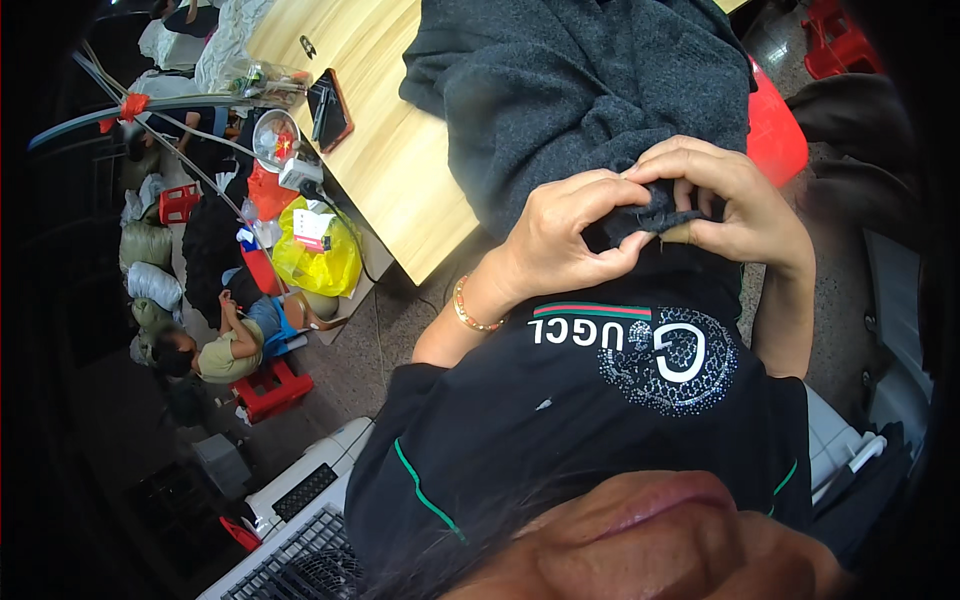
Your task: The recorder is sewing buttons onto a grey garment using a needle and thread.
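A dark grey woollen-looking cloth or garment (590, 100) lies bunched over the table's edge and hangs down toward my lap. Both my hands are at its near end, in front of my chest. My left hand (555, 225), with a gold-coloured bracelet on the wrist, pinches the cloth's edge between thumb and fingers. Close beside it, my right hand (745, 210) grips the same edge, fingers curled over it and thumb underneath. A short strip of the edge shows between the two thumbs. Any small item inside the fingers is hidden.
On the pale wooden table (380, 190) lie a phone (330, 110) and a small dark metal tool (307, 46). Left of it are a clear cup (276, 137) and a yellow plastic bag (318, 250). A red stool (775, 125) stands beyond the cloth. Another person (232, 350) sits at far left.
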Action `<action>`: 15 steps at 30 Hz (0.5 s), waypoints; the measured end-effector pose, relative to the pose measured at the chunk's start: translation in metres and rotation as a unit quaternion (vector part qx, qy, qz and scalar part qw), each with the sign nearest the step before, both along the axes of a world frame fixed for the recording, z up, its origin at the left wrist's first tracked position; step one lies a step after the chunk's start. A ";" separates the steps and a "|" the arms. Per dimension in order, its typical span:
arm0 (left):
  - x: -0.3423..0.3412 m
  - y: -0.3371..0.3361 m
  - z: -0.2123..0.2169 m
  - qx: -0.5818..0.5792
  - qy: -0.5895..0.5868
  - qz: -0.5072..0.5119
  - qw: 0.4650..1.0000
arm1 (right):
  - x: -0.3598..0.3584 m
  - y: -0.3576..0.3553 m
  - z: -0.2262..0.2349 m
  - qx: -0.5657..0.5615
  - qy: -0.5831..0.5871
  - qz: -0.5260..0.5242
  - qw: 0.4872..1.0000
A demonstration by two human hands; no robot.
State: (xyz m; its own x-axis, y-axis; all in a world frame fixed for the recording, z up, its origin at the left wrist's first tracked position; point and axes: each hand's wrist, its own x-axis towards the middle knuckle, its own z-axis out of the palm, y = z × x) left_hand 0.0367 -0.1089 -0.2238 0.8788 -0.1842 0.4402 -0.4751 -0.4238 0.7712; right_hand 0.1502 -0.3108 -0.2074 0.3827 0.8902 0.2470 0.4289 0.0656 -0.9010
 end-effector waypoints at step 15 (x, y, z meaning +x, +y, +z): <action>0.004 -0.001 -0.005 -0.017 -0.037 0.065 0.997 | -0.001 -0.003 -0.019 0.007 -0.037 -0.082 0.996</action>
